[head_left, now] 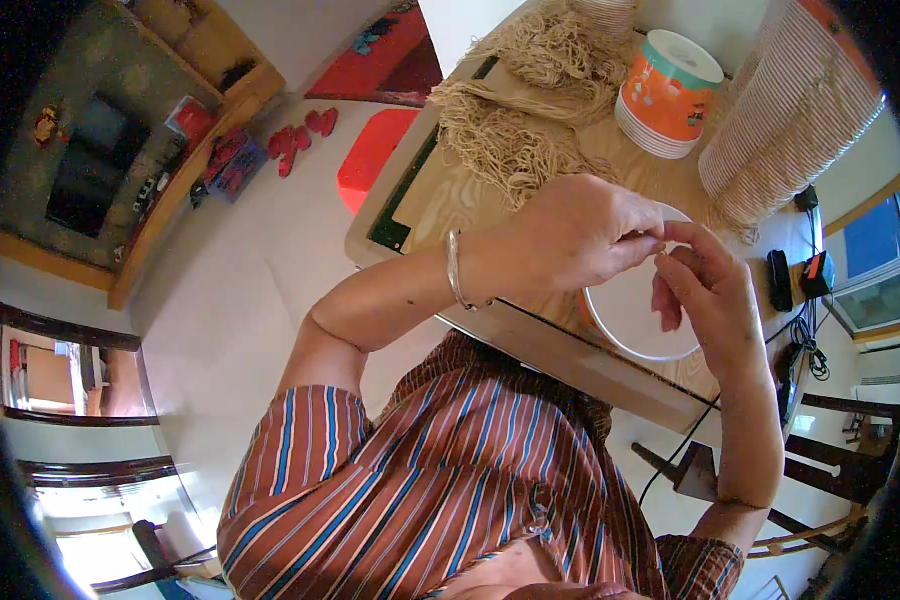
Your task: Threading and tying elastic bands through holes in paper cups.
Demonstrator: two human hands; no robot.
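Note:
My left hand [605,232], with a silver bangle at the wrist, reaches across the table's near edge with its fingers closed. Its fingertips meet those of my right hand [708,285], where thumb and forefinger are pinched together. Whatever lies between the fingertips is too small to name. Right below both hands is a round paper bucket [630,325] with a white inside and a pale rim, its mouth facing up at me. Part of the bucket is hidden behind my hands. Beyond my left hand lies a loose heap of tan twine [515,150].
An orange and white paper bucket [660,100] stands upside down at the back. Beside it rises a tall stack of nested buckets [785,110], with twine hanging over it. Black cables [805,345] lie at the right edge. A red stool [375,155] stands beyond the table's left side.

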